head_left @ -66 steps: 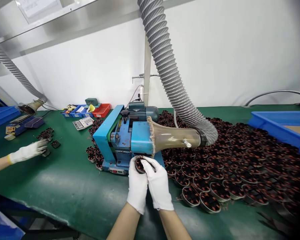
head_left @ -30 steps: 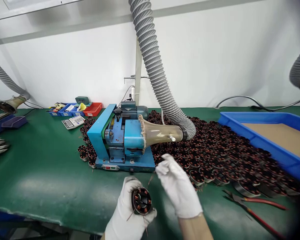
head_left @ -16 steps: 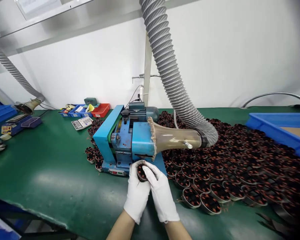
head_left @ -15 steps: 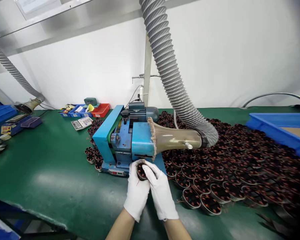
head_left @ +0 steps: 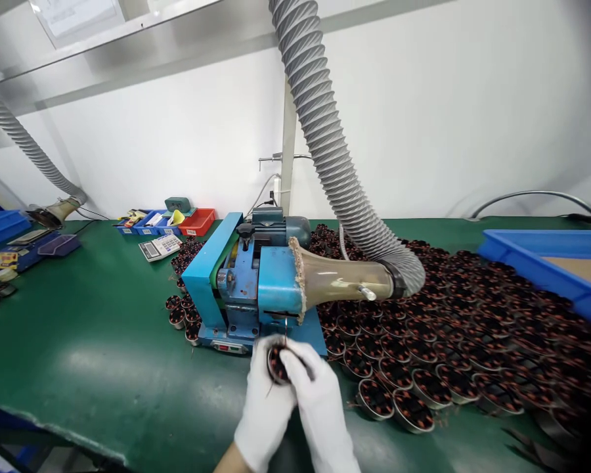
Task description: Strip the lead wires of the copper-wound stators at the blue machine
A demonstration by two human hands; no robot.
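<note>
My left hand (head_left: 266,404), in a white glove, is wrapped round a motor stator (head_left: 277,365), a small round metal cup with a dark core and copper windings. My right hand (head_left: 320,397), gloved too, presses thumb and fingers against the stator's right side and upper rim. A thin wire lead (head_left: 285,326) sticks up from it toward the slot of the blue machine (head_left: 278,282). Whether the lead's tip touches the machine I cannot tell. The fingers hide part of the stator.
Many similar stators (head_left: 412,410) crowd the table's right side; several (head_left: 176,318) stand left of the machine. A grey hose (head_left: 320,112) runs into the machine's brown funnel (head_left: 347,279). A calculator (head_left: 160,247), a red bin (head_left: 197,221) and a blue tray (head_left: 546,263) lie around.
Both hands have drawn back from the machine toward me, carrying the stator, and its wire lead now shows. A white-gloved hand at the far left edge has gone, and stators show there.
</note>
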